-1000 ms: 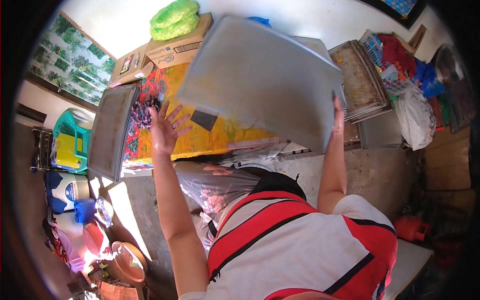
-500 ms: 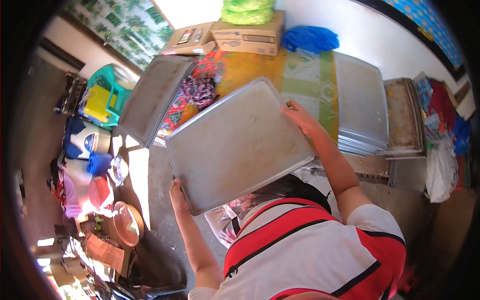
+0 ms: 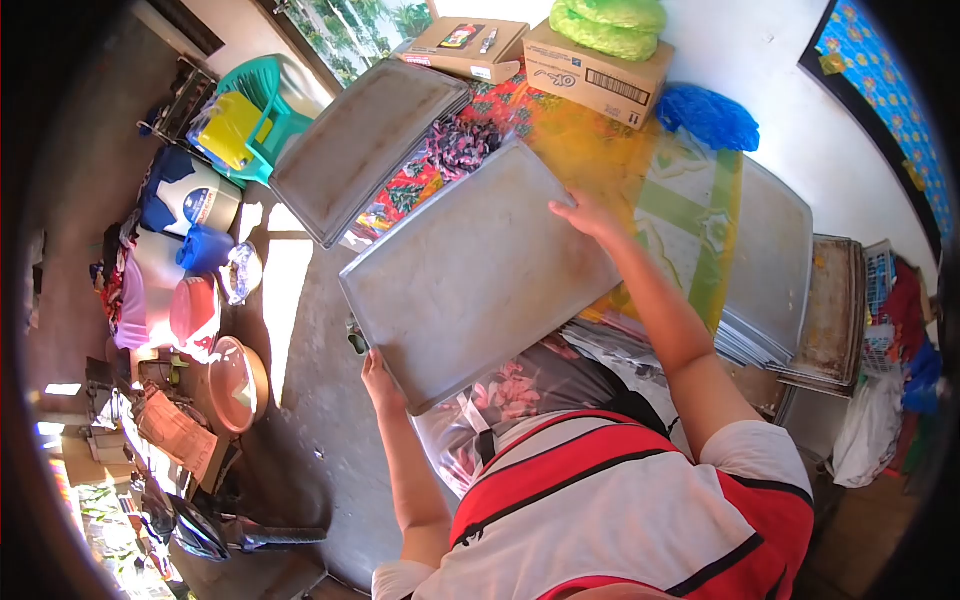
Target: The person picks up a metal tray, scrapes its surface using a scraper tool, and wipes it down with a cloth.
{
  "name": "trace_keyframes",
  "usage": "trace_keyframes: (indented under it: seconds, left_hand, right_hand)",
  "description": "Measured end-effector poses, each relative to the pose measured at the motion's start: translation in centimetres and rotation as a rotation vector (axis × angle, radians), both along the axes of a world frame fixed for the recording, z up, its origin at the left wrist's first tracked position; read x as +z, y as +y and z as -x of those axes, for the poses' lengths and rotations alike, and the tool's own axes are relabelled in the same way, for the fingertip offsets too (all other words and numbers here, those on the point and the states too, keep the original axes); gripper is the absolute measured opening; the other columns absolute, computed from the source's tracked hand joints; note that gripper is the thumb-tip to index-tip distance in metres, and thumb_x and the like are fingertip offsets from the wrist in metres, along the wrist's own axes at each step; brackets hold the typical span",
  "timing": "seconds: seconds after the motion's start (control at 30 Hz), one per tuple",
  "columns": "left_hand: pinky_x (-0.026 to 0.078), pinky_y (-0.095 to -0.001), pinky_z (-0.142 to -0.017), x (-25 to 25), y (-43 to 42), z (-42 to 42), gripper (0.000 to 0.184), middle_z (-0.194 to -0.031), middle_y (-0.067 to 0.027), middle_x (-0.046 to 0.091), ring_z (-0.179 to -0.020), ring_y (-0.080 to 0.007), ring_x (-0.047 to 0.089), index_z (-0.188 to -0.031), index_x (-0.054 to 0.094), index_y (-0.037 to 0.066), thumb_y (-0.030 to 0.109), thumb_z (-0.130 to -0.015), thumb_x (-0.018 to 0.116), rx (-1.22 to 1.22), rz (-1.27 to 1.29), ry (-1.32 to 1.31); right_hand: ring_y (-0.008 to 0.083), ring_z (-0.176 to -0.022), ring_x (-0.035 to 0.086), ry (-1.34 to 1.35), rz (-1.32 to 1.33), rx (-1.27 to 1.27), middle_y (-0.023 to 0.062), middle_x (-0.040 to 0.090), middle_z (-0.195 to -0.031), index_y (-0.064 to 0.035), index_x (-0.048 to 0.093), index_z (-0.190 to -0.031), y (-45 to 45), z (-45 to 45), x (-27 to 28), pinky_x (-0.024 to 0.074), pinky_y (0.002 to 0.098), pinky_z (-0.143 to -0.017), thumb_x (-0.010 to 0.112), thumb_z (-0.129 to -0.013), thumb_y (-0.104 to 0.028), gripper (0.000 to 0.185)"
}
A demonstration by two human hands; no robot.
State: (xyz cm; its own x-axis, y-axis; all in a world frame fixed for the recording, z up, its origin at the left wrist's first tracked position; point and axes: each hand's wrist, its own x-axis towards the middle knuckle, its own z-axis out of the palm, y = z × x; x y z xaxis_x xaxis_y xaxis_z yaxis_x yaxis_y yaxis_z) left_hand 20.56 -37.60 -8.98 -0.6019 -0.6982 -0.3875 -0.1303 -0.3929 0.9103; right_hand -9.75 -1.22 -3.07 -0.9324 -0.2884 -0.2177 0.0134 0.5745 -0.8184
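A large grey metal baking tray (image 3: 480, 280) is held tilted in front of my body. My left hand (image 3: 381, 384) grips its near left edge, with the fingers partly hidden beneath. My right hand (image 3: 588, 217) is closed on the far right edge. Beyond it to the left, a stack of darker baking trays (image 3: 370, 140) lies at the table's side. Between that stack and the held tray is a crumpled dark patterned cloth (image 3: 465, 147). Another stack of grey trays (image 3: 765, 265) stands on the right, beside browned, rusty-looking trays (image 3: 832, 310).
Cardboard boxes (image 3: 597, 77), a green bag (image 3: 610, 25) and a blue plastic bag (image 3: 708, 117) sit at the back of the cloth-covered table (image 3: 580, 130). On the left are a green chair (image 3: 275, 125), a washing tub (image 3: 240, 385) and several containers. A white bag (image 3: 868, 430) hangs at right.
My view has turned, so the table, boxes and right-hand stack appear shifted. The tray stays in both hands, now slightly closer to the left-hand stack in view.
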Motion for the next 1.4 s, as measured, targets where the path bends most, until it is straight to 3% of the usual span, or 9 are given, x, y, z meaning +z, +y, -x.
trace_keyframes:
  seconds: [0.13, 0.23, 0.53, 0.73, 0.83, 0.93, 1.13, 1.23, 1.4]
  left_hand:
    - [0.052, -0.0327, -0.079, 0.6, 0.3, 1.1, 0.033, -0.103, -0.0095, 0.066, -0.090, -0.0193, 0.064, -0.117, 0.059, -0.005, 0.021, -0.103, 0.044, 0.000, 0.026, -0.034]
    - [0.051, -0.0325, -0.079, 0.6, -0.5, 1.9, 0.033, -0.103, -0.0090, 0.066, -0.089, -0.0184, 0.063, -0.118, 0.059, -0.004, 0.022, -0.103, 0.045, -0.022, 0.018, -0.038]
    - [0.047, -0.0308, -0.086, -1.9, -2.7, 1.9, 0.036, -0.109, -0.0057, 0.063, -0.097, -0.0162, 0.058, -0.122, 0.058, -0.004, 0.024, -0.102, 0.048, -0.066, 0.022, -0.033]
    - [0.044, -0.0303, -0.093, -3.5, -2.9, 1.8, 0.040, -0.118, -0.0079, 0.061, -0.105, -0.0169, 0.055, -0.127, 0.055, -0.006, 0.025, -0.103, 0.047, -0.042, 0.012, -0.042]
    - [0.043, -0.0303, -0.094, -2.5, -2.1, 1.6, 0.041, -0.120, -0.0086, 0.060, -0.107, -0.0172, 0.055, -0.128, 0.054, -0.006, 0.026, -0.103, 0.047, -0.039, 0.000, -0.051]
    - [0.045, -0.0311, -0.092, -0.9, -1.2, 1.6, 0.040, -0.118, -0.0080, 0.061, -0.105, -0.0169, 0.056, -0.126, 0.055, -0.005, 0.026, -0.102, 0.049, -0.004, 0.024, -0.073]
    - [0.052, -0.0304, -0.080, 1.7, 1.1, 1.8, 0.033, -0.104, -0.0056, 0.065, -0.092, -0.0150, 0.062, -0.118, 0.059, -0.002, 0.025, -0.102, 0.051, -0.137, -0.060, 0.040]
    - [0.053, -0.0298, -0.077, 2.1, 4.4, 3.2, 0.033, -0.102, -0.0056, 0.066, -0.088, -0.0149, 0.063, -0.117, 0.059, -0.002, 0.025, -0.101, 0.051, -0.195, -0.100, 0.080]
    - [0.049, -0.0311, -0.088, 0.5, 8.4, 4.5, 0.041, -0.116, -0.0083, 0.063, -0.102, -0.0179, 0.061, -0.125, 0.055, -0.003, 0.030, -0.102, 0.049, -0.214, -0.203, 0.109]
  right_hand:
    - [0.0292, -0.122, 0.054, 0.106, 0.139, -0.035, 0.0188, 0.059, -0.130, -0.0011, 0.051, -0.134, 3.0, 2.3, -1.4, 0.0434, 0.0374, -0.099, 0.064, -0.090, -0.038, 0.059]
    - [0.0289, -0.119, 0.056, 0.127, -0.037, -0.242, 0.0206, 0.059, -0.127, -0.0021, 0.057, -0.126, 6.3, 1.0, 0.2, 0.0434, 0.0410, -0.098, 0.065, -0.088, -0.036, 0.052]
    - [0.0363, -0.110, 0.057, 0.276, -0.674, -0.144, 0.0167, 0.066, -0.111, -0.0100, 0.056, -0.123, 6.0, -3.3, 0.1, 0.0475, 0.0452, -0.091, 0.073, -0.077, -0.031, 0.053]
    - [0.0409, -0.110, 0.056, 0.101, -0.581, -0.093, 0.0184, 0.063, -0.119, -0.0075, 0.055, -0.122, 6.4, -1.2, -0.7, 0.0490, 0.0473, -0.089, 0.075, -0.070, -0.026, 0.058]
    - [0.0322, -0.099, 0.063, 0.016, -0.409, -0.036, 0.0170, 0.066, -0.109, -0.0082, 0.055, -0.123, 8.2, 0.7, -1.7, 0.0513, 0.0391, -0.085, 0.074, -0.073, -0.026, 0.056]
    - [0.0272, -0.090, 0.065, -0.073, -0.263, -0.267, 0.0155, 0.066, -0.105, -0.0052, 0.058, -0.120, 9.1, 1.1, 0.2, 0.0534, 0.0351, -0.076, 0.072, -0.076, -0.024, 0.051]
    - [0.0283, -0.090, 0.066, 0.267, -0.126, -0.632, 0.0160, 0.067, -0.100, -0.0037, 0.062, -0.117, 13.7, 4.3, -1.7, 0.0526, 0.0365, -0.074, 0.067, -0.083, -0.036, 0.047]
    - [0.0365, -0.100, 0.063, 0.217, -0.361, -0.510, 0.0187, 0.065, -0.113, -0.0065, 0.059, -0.122, 11.8, 2.2, 1.4, 0.0476, 0.0445, -0.087, 0.065, -0.083, -0.049, 0.058]
    - [0.0352, -0.100, 0.063, 0.469, -0.764, -0.472, 0.0162, 0.067, -0.106, -0.0091, 0.061, -0.116, 10.4, -1.0, 2.2, 0.0476, 0.0479, -0.083, 0.073, -0.072, -0.060, 0.068]
